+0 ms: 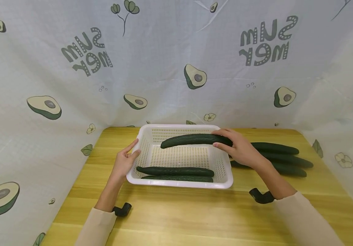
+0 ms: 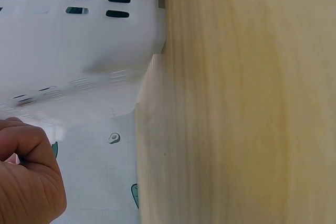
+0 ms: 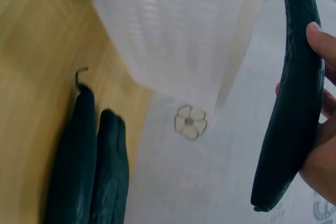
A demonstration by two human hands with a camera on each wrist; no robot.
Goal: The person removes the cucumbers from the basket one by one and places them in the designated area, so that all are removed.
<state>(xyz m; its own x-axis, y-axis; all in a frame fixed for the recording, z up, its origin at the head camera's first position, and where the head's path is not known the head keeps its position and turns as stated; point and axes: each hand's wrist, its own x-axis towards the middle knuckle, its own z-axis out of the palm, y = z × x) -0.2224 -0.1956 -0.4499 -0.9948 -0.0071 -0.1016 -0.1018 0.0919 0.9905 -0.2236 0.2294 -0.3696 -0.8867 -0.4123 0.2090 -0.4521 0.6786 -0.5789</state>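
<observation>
Fingers (image 1: 223, 132) of the right hand (image 1: 240, 147) clamp a long green cucumber (image 1: 191, 139) near one end above the white plastic basket (image 1: 176, 183), whose left rim the left hand (image 1: 125, 163) grips, so the cucumber's off-centre weight could make its free end dip and strike the basket's base.

The left forearm (image 1: 110, 193) reached forward and slightly inward. The left hand (image 1: 126, 160) was in a grip, its thumb (image 1: 135, 154) set apart from the outstretched index finger (image 1: 131, 145). The right forearm (image 1: 276, 181) slanted forward and leftward, and the right hand (image 1: 238, 146) was bent in a pinch, back upward, thumb opposite the fingers. The hands were well apart, the right slightly farther forward.
</observation>
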